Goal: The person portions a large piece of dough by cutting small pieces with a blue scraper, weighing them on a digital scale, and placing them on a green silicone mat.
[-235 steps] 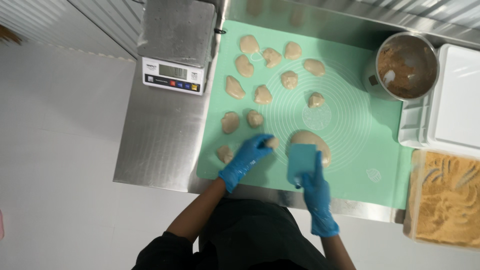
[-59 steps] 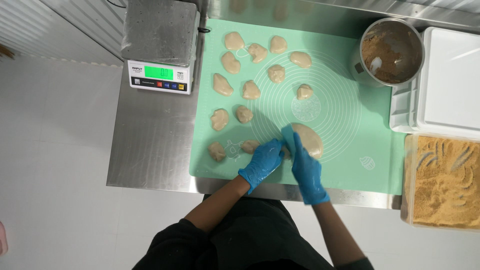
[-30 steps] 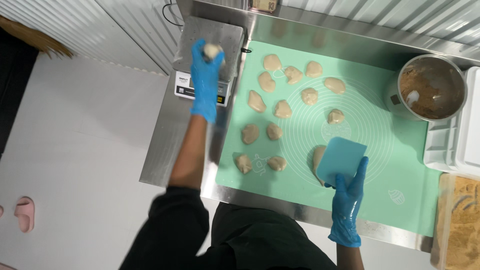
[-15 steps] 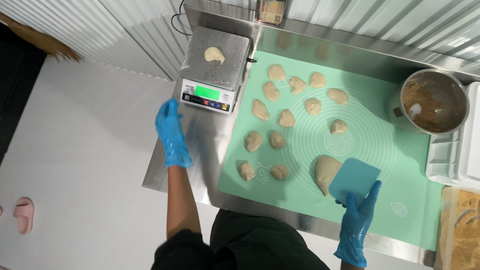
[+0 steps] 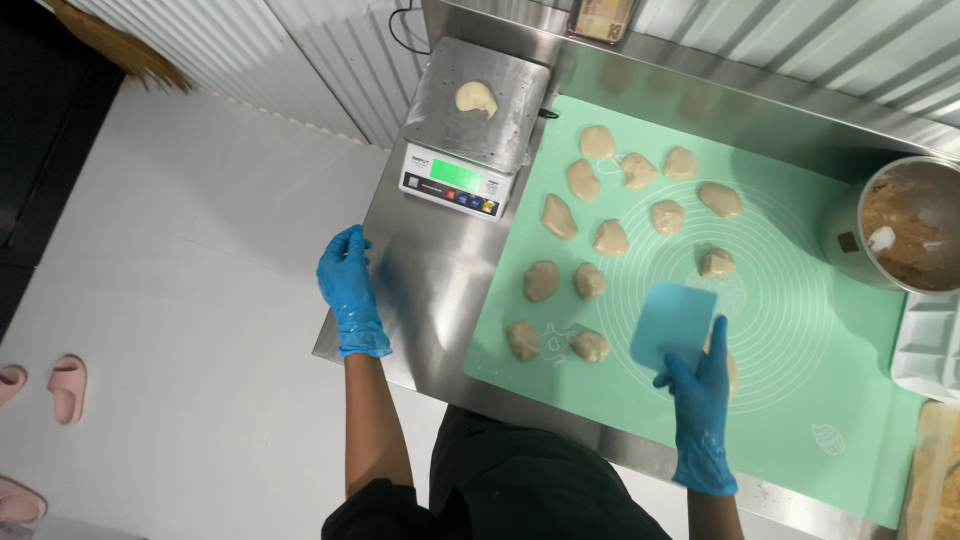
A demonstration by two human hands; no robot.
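While the left hand point(image 5: 350, 290) rests spread and empty at the surface point(image 5: 430, 310) edge, the right hand point(image 5: 700, 405) grips a scraper point(image 5: 672, 325) over the mat point(image 5: 800, 330).

You see a metal bowl point(image 5: 905, 235) with brown mixture at the right edge of the steel table point(image 5: 430, 300), a white tray point(image 5: 932, 335) just below it, and pink slippers point(image 5: 55, 385) on the white floor at far left
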